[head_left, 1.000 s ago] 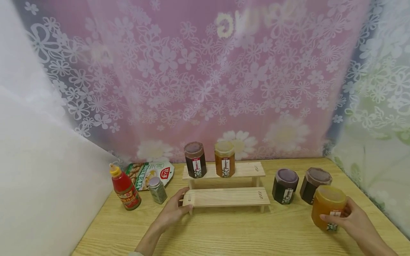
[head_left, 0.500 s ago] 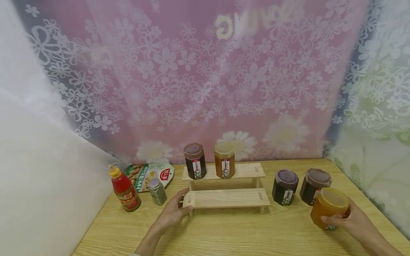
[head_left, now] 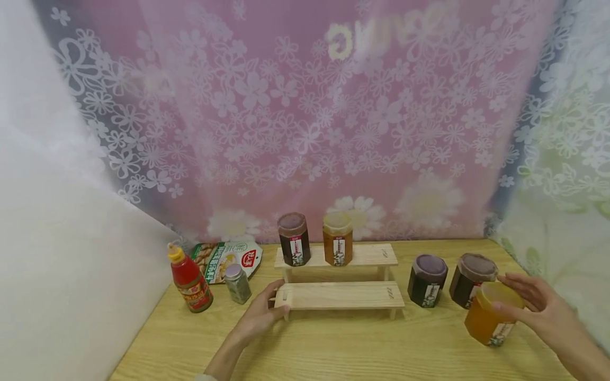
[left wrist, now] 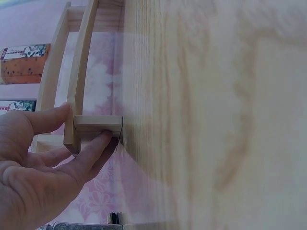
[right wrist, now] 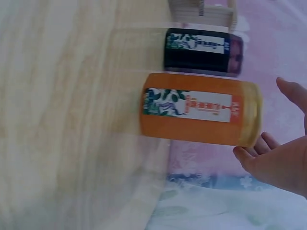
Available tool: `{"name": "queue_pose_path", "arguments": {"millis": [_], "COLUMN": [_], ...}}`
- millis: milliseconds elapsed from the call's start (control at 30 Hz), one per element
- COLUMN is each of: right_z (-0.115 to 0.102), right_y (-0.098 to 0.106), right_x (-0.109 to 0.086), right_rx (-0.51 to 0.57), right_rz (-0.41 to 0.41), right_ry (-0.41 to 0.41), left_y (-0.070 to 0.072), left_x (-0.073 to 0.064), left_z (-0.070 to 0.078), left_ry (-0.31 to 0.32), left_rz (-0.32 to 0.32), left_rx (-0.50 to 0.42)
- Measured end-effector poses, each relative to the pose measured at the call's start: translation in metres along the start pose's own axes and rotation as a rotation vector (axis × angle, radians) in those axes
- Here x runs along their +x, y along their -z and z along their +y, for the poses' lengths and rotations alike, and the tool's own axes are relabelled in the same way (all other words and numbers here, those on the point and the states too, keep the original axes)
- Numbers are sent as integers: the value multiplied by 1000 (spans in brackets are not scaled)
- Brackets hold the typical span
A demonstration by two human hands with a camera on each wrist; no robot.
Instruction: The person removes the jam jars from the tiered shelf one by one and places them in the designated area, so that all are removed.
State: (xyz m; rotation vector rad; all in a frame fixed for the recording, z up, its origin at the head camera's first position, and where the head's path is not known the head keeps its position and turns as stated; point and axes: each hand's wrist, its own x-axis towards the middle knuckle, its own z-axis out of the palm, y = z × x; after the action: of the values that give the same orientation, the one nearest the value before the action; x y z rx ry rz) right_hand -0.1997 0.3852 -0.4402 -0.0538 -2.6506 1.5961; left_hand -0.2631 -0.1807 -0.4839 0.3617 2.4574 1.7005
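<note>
My left hand (head_left: 257, 316) grips the left end of a two-step wooden rack (head_left: 340, 295); in the left wrist view its thumb lies on the lower board and its fingers reach round the leg. An amber honey jar (head_left: 491, 321) with a yellow lid stands on the table at the right. Beside it my right hand (head_left: 555, 317) has its thumb and fingers spread. In the right wrist view the thumb is apart from the honey jar (right wrist: 192, 109), while the fingers lie close to the lid; whether they touch is unclear.
A dark jar (head_left: 293, 243) and another amber jar (head_left: 338, 243) stand on the upper step. Two dark jars (head_left: 428, 281) (head_left: 473, 280) are right of the rack. At left are a red sauce bottle (head_left: 192, 280), a small spice jar (head_left: 238, 284) and a seasoning pouch (head_left: 248, 259).
My right hand has loosened from the honey jar, which it gripped before, and its fingers have spread at the right. The jar has been set on the table. My left hand keeps its grip.
</note>
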Motion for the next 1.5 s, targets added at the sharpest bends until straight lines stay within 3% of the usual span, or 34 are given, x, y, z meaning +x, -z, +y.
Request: {"name": "queue_pose_path", "arguments": {"millis": [233, 367, 500, 667, 1067, 1500], "right_z": [-16, -24, -36, -50, -82, -105], "right_y": [2, -5, -17, -40, -93, -132], "right_x": [-7, -5, -1, 3, 15, 43], "right_rx": [-42, -26, 47, 172, 254, 253], "right_rz": [-16, -30, -63, -153, -273, -275], "right_ry": [30, 114, 233, 295, 248, 269], "left_y": [-1, -2, -2, 0, 1, 1], "left_x": [3, 2, 1, 1, 0, 1], "left_z": [3, 4, 2, 2, 2, 0], "left_ry": [3, -4, -14, 2, 13, 13], "left_rz": [-1, 0, -15, -19, -16, -19], "left_rx": [-2, -11, -27, -28, -10, -9]}}
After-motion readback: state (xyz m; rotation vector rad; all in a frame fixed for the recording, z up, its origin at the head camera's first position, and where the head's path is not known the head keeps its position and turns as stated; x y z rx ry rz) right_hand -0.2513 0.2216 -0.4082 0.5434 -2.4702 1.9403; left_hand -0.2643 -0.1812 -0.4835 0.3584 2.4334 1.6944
